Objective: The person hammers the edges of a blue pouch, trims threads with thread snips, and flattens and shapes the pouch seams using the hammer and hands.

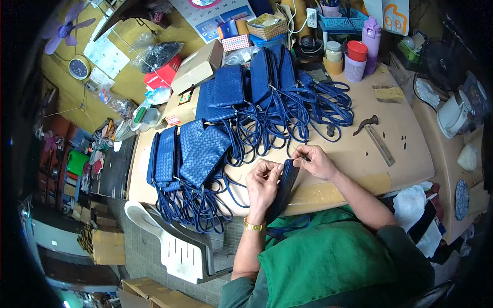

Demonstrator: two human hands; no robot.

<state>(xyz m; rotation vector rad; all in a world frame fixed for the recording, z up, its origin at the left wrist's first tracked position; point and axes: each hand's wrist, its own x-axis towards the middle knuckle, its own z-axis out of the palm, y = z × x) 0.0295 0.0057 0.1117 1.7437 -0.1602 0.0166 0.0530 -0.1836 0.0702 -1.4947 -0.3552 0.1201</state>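
A dark blue woven bag (287,186) hangs at the table's front edge, seen almost edge-on. The fingers of my left hand (263,184) are closed on its upper part. Beside its top corner, my right hand (317,162) is closed in a pinch. Something thin and dark shows at those fingertips, too small to name. Just beyond my hands lie several more blue woven bags with thin straps, including a folded one (204,151) and a stacked one (229,84). A hammer (379,141) rests on the table to the right of my right hand.
Tape covers part of the front edge of the tan table (328,194). Along the back stand a purple bottle (371,41), a red-lidded cup (356,60), a jar (333,52) and a cardboard box (197,66). A white plastic chair (179,251) stands at the front left.
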